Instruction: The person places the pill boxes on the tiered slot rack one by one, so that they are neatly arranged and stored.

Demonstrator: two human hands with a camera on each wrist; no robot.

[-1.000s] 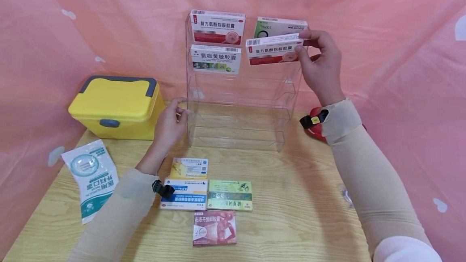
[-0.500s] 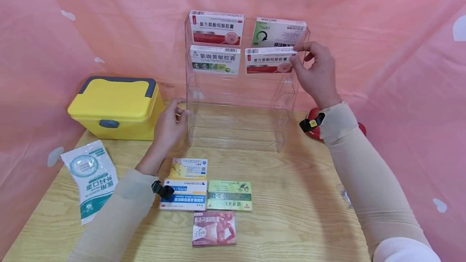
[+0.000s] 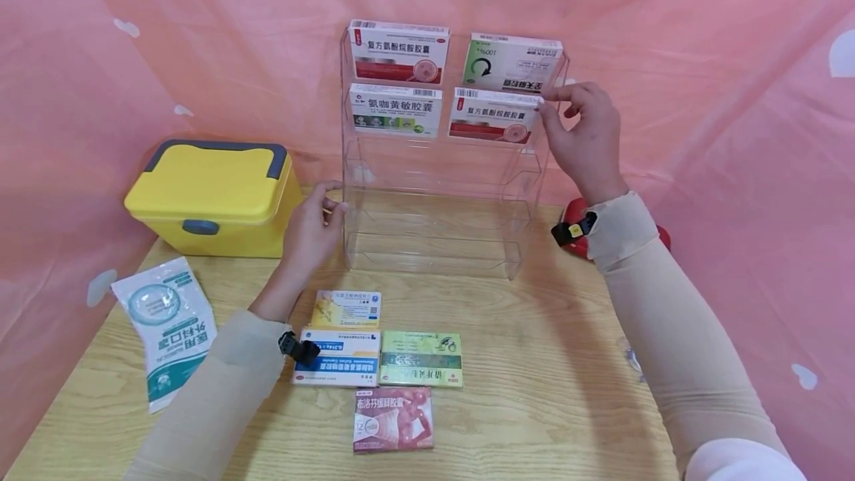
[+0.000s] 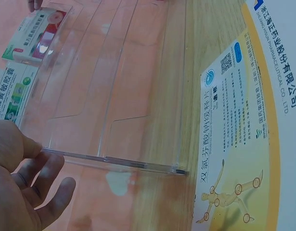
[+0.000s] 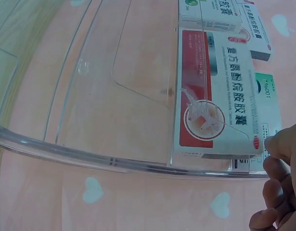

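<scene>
A clear acrylic display rack (image 3: 430, 243) stands upright on the table. My left hand (image 3: 312, 225) pinches its left side edge between thumb and forefinger, the other fingers loosely bent, as the left wrist view shows with the hand (image 4: 27, 178) at the lower left. Up on the second tier, my right hand (image 3: 588, 136) has thumb and forefinger at the upper right corner of a red-and-white medicine box (image 3: 490, 116), pinching it. That box (image 5: 215, 91) sits behind the tier's clear front lip. Beside it is a green-and-white capsule box (image 3: 394, 113).
The top tier holds another red-and-white box (image 3: 399, 54) and a green-white box (image 3: 513, 61). On the table lie yellow (image 3: 349, 309), blue-white (image 3: 337, 358), green (image 3: 422, 358) and pink (image 3: 394, 419) boxes. A yellow case (image 3: 214, 199) and mask packet (image 3: 167, 325) are left, a red object (image 3: 576, 240) right.
My right hand has lowered the red-and-white box into the right side of the second tier, uncovering the green-white box above. The left hand has stayed at the rack's edge.
</scene>
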